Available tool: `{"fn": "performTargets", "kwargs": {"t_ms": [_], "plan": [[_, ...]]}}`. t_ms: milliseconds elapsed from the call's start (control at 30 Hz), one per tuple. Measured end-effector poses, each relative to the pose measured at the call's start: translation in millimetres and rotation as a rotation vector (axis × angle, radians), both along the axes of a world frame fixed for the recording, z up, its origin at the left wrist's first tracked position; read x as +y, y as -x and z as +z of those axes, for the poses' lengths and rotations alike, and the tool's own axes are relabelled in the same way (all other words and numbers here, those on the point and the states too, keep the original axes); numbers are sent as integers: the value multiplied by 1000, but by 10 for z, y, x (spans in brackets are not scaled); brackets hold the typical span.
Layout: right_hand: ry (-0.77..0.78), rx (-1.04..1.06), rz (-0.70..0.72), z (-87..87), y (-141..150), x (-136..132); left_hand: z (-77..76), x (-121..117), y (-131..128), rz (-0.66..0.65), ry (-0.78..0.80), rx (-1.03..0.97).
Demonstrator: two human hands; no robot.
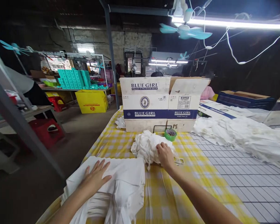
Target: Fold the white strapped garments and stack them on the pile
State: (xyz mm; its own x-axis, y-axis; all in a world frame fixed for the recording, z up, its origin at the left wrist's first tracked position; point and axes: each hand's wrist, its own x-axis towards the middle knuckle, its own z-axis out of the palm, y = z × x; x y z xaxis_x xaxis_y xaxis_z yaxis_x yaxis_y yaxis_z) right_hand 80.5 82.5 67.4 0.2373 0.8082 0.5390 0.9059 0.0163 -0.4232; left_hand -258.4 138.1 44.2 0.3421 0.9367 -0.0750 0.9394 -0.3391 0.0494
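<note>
My left hand [95, 175] lies flat, fingers spread, on a layered stack of white fabric pieces [128, 174] with long strips hanging toward me. My right hand [165, 155] reaches forward to a crumpled heap of white cloth [144, 144]. Its fingers are curled down into the cloth, and the fingertips are partly hidden there. Just behind that heap a roll of green tape [170, 134] leans by a printed white and blue carton [144, 104].
A yellow checked cloth [184, 199] covers the table. To the right, more white fabric [242, 133] lies on a black-lined grid surface [254, 186]. Red stools [45, 132] and a yellow box [91, 102] stand on the left. A person in pink [207, 93] sits behind the carton.
</note>
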Motion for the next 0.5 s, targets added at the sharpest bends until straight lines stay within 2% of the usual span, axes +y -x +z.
{"fn": "performTargets", "kwargs": {"t_ms": [67, 133, 267, 400, 500], "plan": [[-18, 57, 23, 117, -167, 56, 77, -84, -113, 26, -93, 1], [-61, 101, 28, 316, -311, 93, 194, -181, -282, -17, -154, -75], [-218, 222, 59, 936, -535, -44, 451, -459, -761, -206, -140, -389], [-488, 477, 221, 1551, -550, -591, 710, -808, -1348, -308, -143, -748], [-449, 586, 391, 1791, -399, -1136, 894, -1081, -1790, -341, -122, -960]]}}
